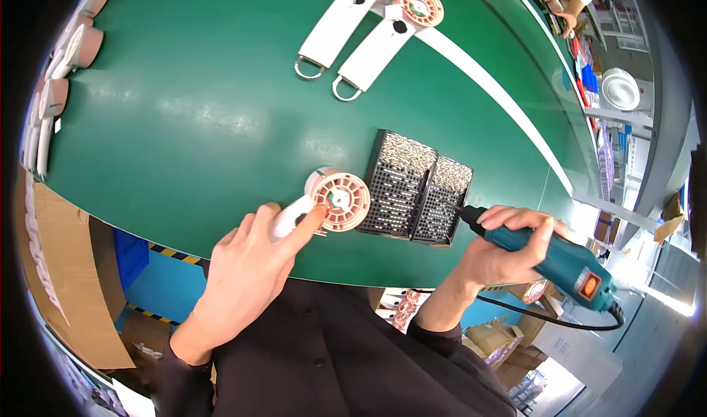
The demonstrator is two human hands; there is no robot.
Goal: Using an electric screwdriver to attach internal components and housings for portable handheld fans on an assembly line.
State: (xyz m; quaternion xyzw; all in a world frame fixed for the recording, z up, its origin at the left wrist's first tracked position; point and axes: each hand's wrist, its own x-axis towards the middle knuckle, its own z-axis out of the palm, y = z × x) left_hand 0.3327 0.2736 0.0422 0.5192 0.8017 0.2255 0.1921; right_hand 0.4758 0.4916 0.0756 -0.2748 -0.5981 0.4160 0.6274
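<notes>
My left hand [254, 258] is closed round the white handle of a small hand-held fan [340, 200], its index finger reaching to the edge of the round pink housing. The housing faces up and shows a slotted ring with a white and green middle. In my right hand [508, 247] is a teal electric screwdriver [571, 266] with a black nose and a black cable. Its tip points at the right edge of a black screw tray [394, 196], which holds many small silvery screws in rows and heaps; whether the tip touches a screw cannot be made out.
Two more white and pink fans [379, 48] lie at the far side of the green table [199, 144]. Several others stand along its left edge. A cardboard box [74, 270] is at lower left. Another person's hand [568, 23] shows at upper right, near a white round fan [620, 89].
</notes>
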